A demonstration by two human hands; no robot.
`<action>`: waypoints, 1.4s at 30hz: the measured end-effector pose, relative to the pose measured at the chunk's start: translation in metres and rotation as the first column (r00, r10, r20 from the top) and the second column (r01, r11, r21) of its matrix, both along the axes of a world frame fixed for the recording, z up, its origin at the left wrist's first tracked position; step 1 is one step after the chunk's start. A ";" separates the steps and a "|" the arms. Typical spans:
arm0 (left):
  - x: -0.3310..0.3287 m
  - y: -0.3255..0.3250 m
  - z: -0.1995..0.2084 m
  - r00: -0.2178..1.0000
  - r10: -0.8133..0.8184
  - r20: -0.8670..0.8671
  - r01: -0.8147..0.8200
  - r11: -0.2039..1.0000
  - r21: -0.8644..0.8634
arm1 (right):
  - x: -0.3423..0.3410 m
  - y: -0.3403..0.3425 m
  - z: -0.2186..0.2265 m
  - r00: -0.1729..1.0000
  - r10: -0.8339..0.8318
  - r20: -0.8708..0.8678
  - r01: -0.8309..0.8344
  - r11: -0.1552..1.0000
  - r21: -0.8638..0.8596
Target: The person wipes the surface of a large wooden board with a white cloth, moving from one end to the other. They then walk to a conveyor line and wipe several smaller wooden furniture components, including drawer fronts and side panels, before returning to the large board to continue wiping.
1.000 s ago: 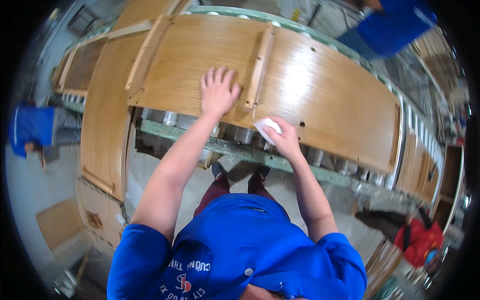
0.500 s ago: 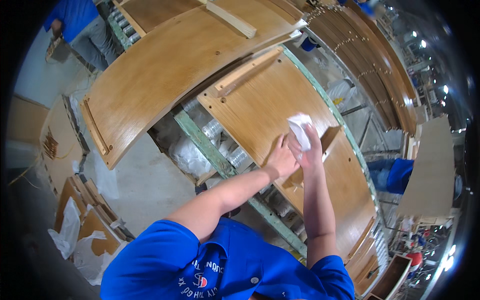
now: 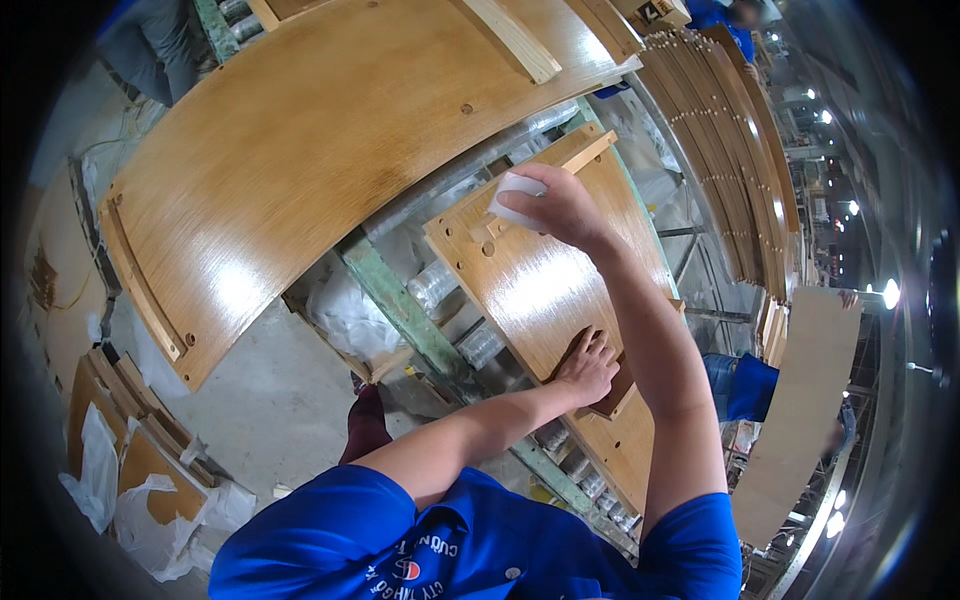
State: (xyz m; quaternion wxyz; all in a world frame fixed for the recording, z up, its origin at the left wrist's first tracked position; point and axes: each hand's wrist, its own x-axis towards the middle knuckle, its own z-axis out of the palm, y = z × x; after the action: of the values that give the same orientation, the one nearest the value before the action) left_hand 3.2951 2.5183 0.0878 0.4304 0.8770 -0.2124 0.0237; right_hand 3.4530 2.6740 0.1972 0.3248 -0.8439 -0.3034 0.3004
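A folded white sheet (image 3: pixel 512 196), perhaps paper or cloth, is pinched between the thumb and fingers of my right hand (image 3: pixel 560 208). That hand is over the far end of a varnished wooden panel (image 3: pixel 525 335), close to a wooden strip (image 3: pixel 592 150) fixed across it. Whether the sheet touches the wood I cannot tell. My left hand (image 3: pixel 588 370) rests on the same panel with its fingers spread, beside a wooden crosspiece (image 3: pixel 618 388). Round holes (image 3: pixel 488 248) show near the panel's corner. My right forearm hides part of the panel.
A larger curved panel (image 3: pixel 300 160) lies beyond on the left. Both rest on a green frame (image 3: pixel 420 310) with plastic-wrapped rollers (image 3: pixel 480 345). Brown slats (image 3: pixel 715 160) are stacked at right, near a person (image 3: pixel 742 388) beside a pale board (image 3: pixel 800 400). Wood offcuts (image 3: pixel 165 480) lie lower left.
My right hand has moved with the white sheet from the middle of the panel to its far end. My left hand stays on the panel, now apart from the right. The whole view has shifted.
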 end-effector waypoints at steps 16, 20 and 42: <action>0.002 0.009 0.000 0.999 0.017 0.037 -0.011 0.986 -0.164 | 0.111 -0.003 0.019 0.931 0.035 0.364 0.150 0.871 -0.468; -0.002 0.008 0.003 0.999 0.004 0.032 0.002 0.985 -0.172 | 0.142 -0.015 0.018 0.889 -0.005 0.458 0.263 0.824 -0.501; 0.003 0.009 0.003 0.994 -0.112 0.002 0.109 0.964 -0.243 | 0.225 -0.040 -0.023 0.766 -0.017 0.643 0.433 0.753 -0.496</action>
State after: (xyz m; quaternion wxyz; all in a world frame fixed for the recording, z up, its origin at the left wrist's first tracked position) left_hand 3.2977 2.5276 0.0906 0.5363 0.8047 -0.2540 0.0200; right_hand 3.6778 2.6342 0.1741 -0.0486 -0.9837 -0.1641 0.0546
